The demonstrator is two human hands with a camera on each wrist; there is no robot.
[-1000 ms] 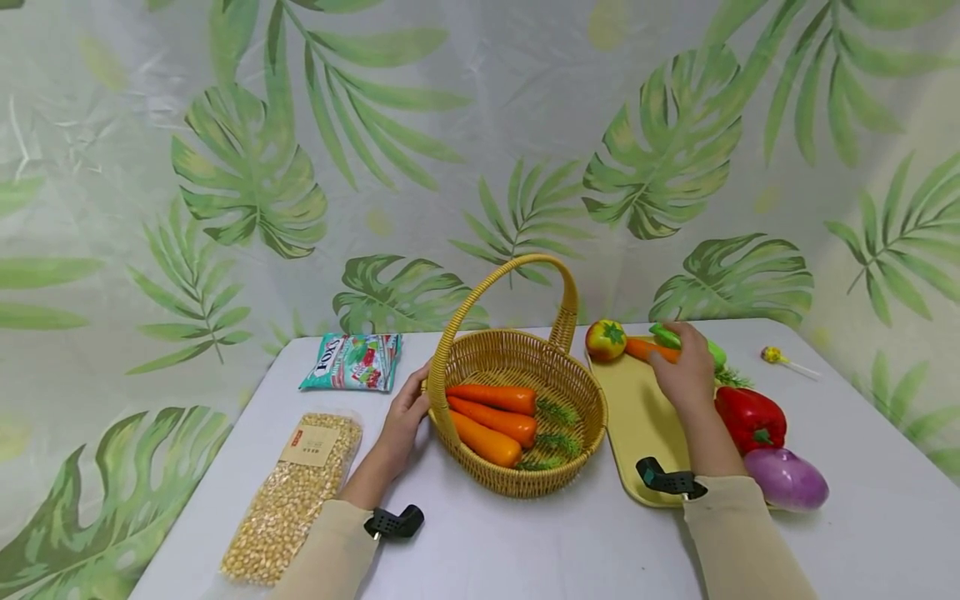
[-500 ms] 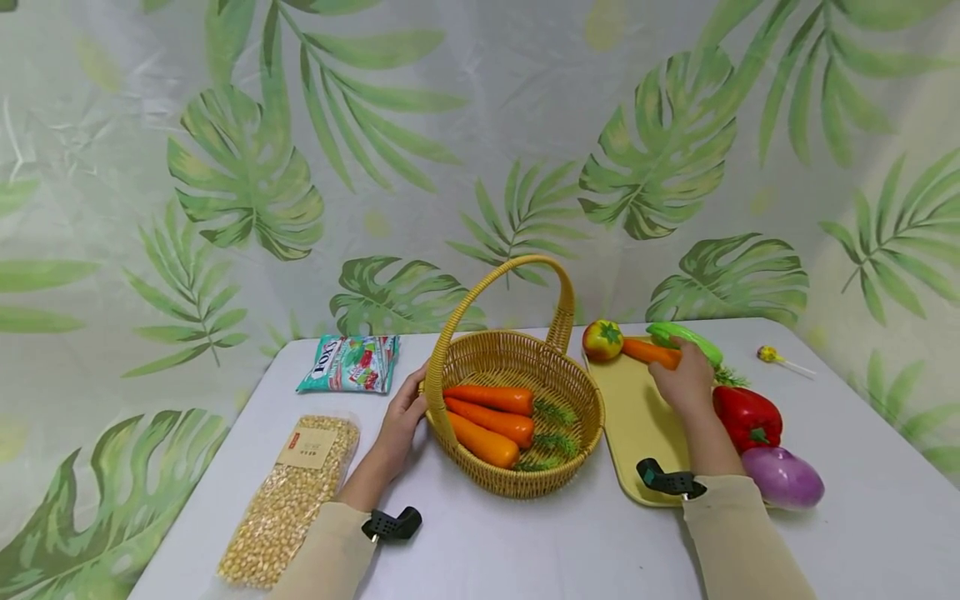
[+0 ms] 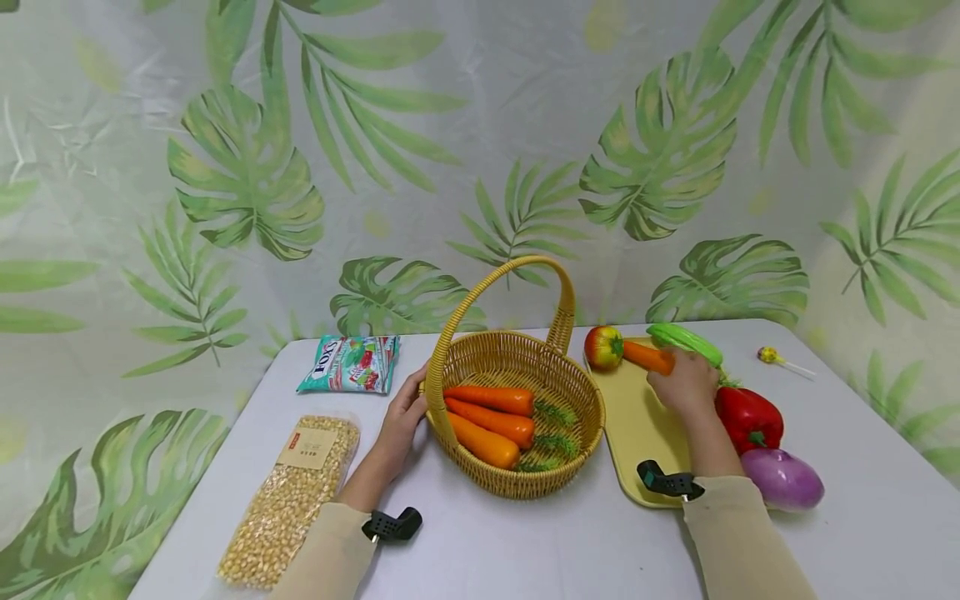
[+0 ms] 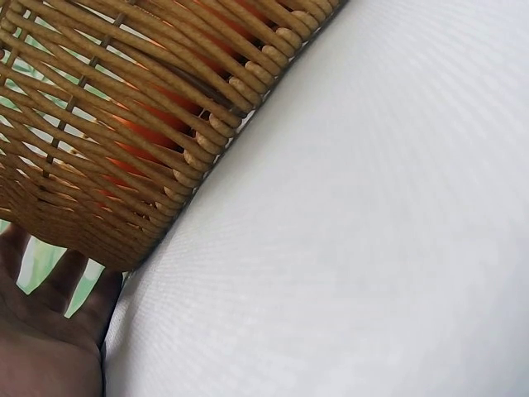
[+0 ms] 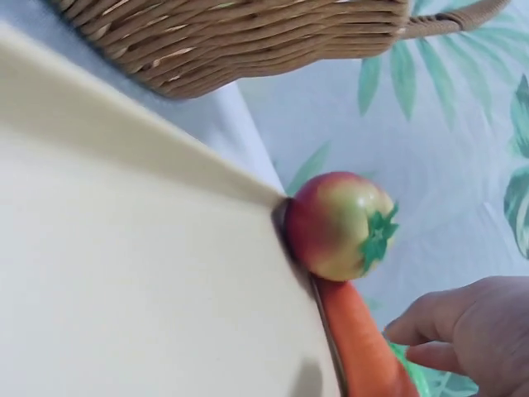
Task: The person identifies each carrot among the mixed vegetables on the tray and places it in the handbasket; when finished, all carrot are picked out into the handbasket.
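Observation:
In the head view, a wicker basket [image 3: 525, 483] with a tall handle holds three carrots [image 3: 491, 398]. My left hand [image 3: 397, 425] rests against its left side; in the left wrist view, straight fingers [image 4: 62, 277] touch the wicker. My right hand [image 3: 686, 387] reaches over the yellow tray [image 3: 637, 433] and grips a fourth orange carrot [image 3: 647, 357] by its thick end, which the fingers hide. At the carrot's narrow end lies a round red-and-yellow fruit [image 5: 339, 225] with a green leafy top. A long green vegetable [image 3: 686, 342] lies behind my right hand.
A red bell pepper [image 3: 750, 417] and a purple onion [image 3: 783, 479] lie at the tray's right side. Farther right is a lollipop [image 3: 772, 356]. On the left lie a candy bag [image 3: 352, 364] and a clear bag of corn kernels [image 3: 281, 508]. A leaf-patterned curtain [image 3: 405, 167] hangs behind.
My right hand has come down onto the carrot's thick end and gripped it. The round fruit has turned, its green top now facing right. My left hand stays at the basket.

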